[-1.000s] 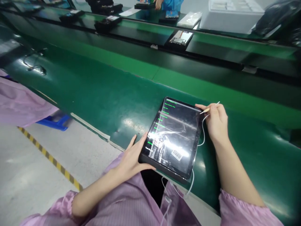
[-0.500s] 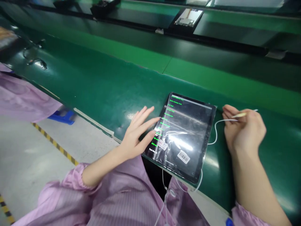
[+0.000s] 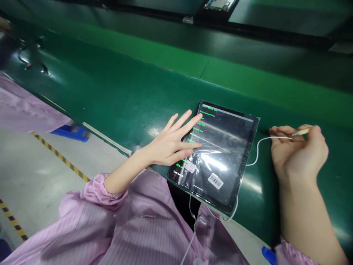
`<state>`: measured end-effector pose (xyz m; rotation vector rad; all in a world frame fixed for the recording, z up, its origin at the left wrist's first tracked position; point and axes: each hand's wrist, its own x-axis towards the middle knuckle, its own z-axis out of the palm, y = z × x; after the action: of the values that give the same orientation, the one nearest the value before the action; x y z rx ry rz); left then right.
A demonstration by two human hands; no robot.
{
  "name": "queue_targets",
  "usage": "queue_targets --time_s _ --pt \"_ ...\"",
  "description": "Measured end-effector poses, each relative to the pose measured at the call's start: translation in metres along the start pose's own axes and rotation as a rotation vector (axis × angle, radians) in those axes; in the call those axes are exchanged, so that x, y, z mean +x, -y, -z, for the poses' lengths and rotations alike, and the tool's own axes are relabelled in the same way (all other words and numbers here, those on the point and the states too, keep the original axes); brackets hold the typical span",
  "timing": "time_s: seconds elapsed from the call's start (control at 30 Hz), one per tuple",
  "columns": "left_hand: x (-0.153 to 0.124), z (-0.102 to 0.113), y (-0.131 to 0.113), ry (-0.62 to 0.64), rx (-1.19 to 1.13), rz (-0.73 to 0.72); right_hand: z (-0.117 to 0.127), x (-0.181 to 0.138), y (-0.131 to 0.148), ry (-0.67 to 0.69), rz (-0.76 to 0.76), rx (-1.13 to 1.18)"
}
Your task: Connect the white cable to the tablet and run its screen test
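1. Green belt material covers the table point(image 3: 116, 95), and a dark tablet point(image 3: 220, 154) is laid flat on it near the front edge, one lower corner reaching past that edge.
2. Clear plastic film is wrapped over the tablet, with a barcode label point(image 3: 215, 181) seen near its lower end and a second small label point(image 3: 189, 166) to the left of it.
3. Green lines of text are shown down the left side of the lit screen; the words are too small to be read fully.
4. The left hand point(image 3: 173, 141) is spread flat, fingers apart, with its fingertips point(image 3: 199, 118) laid on the left part of the screen; nothing is gripped by it.
5. The right hand point(image 3: 299, 154) is rested on the table just right of the tablet, apart from it, and is curled shut around a thin pale stick point(image 3: 302, 131) pinched at the fingertips.
6. A white cable point(image 3: 257, 147) is run from the right hand past the right edge of the tablet and down over the table edge.
7. Pink striped sleeves point(image 3: 96, 187) are worn on both arms.
8. Another device point(image 3: 216, 4) is partly seen on the far belt at the top.
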<state>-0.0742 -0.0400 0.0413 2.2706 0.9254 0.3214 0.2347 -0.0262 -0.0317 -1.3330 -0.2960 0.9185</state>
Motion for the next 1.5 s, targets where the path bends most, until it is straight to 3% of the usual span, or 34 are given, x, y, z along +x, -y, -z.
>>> queue_targets --time_s 0.27,0.47,0.73,1.0,1.17,1.27,1.37,1.5 --pt "0.008 0.002 0.010 -0.002 0.081 0.006 0.003 0.003 -0.002 0.039 0.006 0.007" --pt "0.011 0.002 0.014 -0.077 0.063 -0.016 0.000 0.000 0.002 0.018 -0.017 0.022" --pt "0.014 0.003 0.013 -0.054 0.141 0.038 -0.004 -0.002 0.004 0.024 -0.017 0.038" --pt "0.006 0.001 0.018 -0.098 0.172 0.021 -0.009 -0.008 0.009 0.003 -0.066 0.059" --pt "0.000 0.001 0.012 -0.098 0.195 0.001 -0.005 -0.008 0.006 0.057 0.019 0.045" --pt "-0.010 -0.009 -0.007 -0.153 0.129 0.112 -0.004 0.000 0.001 0.111 0.053 -0.026" --pt "-0.034 -0.025 -0.031 -0.217 -0.035 0.332 -0.009 0.013 -0.004 0.156 0.094 -0.109" --pt "-0.072 -0.046 -0.057 -0.192 -0.258 0.525 -0.020 0.029 -0.007 0.281 0.078 -0.140"
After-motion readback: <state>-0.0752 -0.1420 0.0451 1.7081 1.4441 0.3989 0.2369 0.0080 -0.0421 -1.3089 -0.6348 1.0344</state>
